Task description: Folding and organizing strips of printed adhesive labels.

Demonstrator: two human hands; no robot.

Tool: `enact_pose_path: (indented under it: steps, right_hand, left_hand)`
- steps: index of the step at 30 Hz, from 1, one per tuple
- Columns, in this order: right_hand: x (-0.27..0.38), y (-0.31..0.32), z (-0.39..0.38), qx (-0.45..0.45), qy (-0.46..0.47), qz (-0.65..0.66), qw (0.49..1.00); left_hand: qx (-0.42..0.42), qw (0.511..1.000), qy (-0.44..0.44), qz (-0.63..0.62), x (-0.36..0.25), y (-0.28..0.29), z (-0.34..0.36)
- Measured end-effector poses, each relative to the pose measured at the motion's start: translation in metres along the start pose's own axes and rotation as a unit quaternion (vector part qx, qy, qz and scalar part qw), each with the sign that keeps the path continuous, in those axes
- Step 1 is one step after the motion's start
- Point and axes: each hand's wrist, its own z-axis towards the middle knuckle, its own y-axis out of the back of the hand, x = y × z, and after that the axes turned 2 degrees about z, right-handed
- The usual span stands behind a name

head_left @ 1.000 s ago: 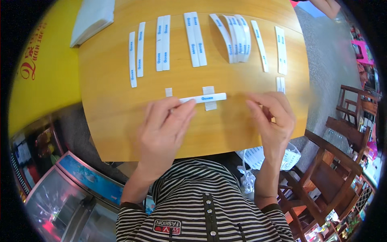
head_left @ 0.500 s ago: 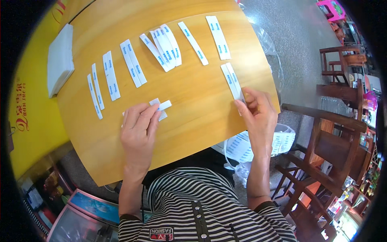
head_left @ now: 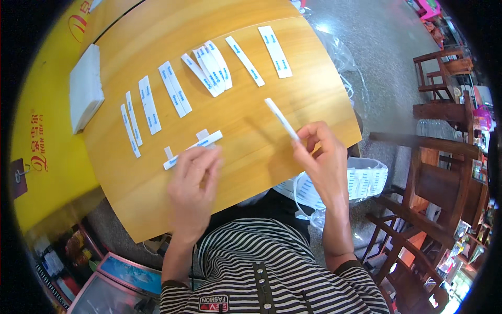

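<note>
My right hand pinches the lower end of a narrow white strip with blue print, held up off the table and slanting to the upper left. Motion blurs my left hand; its fingers are over another white strip lying near the table's front, and whether they touch it is unclear. Small pale tabs stick out from under that strip. Farther off, similar strips lie in a fanned row, among them a single strip, a wider piece and an overlapping bunch.
The wooden table carries a white stack of sheets at its left edge. Beside my right forearm, below the table's edge, stands a white container with blue markings. Wooden chairs are on the right.
My right hand has lifted a strip off the table, drawing it toward the middle. My left hand has moved right and nearer to me, uncovering more of the strip beneath it.
</note>
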Motion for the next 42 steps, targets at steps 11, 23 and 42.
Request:
enact_pose_path:
  steps: [11, 23, 42]
  right_hand:
    - [0.019, -0.024, -0.033, 0.217, -0.016, 0.252, 0.943]
    - [0.011, -0.034, -0.030, 0.281, -0.143, 0.372, 0.873]
    - [0.030, -0.049, -0.041, 0.205, 0.036, 0.157, 0.965]
  left_hand:
    - [0.164, 0.780, 0.312, -0.517, -0.011, -0.006, -0.021]
    - [0.212, 0.758, 0.289, -0.545, 0.004, 0.008, -0.026]
    - [0.129, 0.854, 0.271, -0.426, 0.013, 0.008, -0.044]
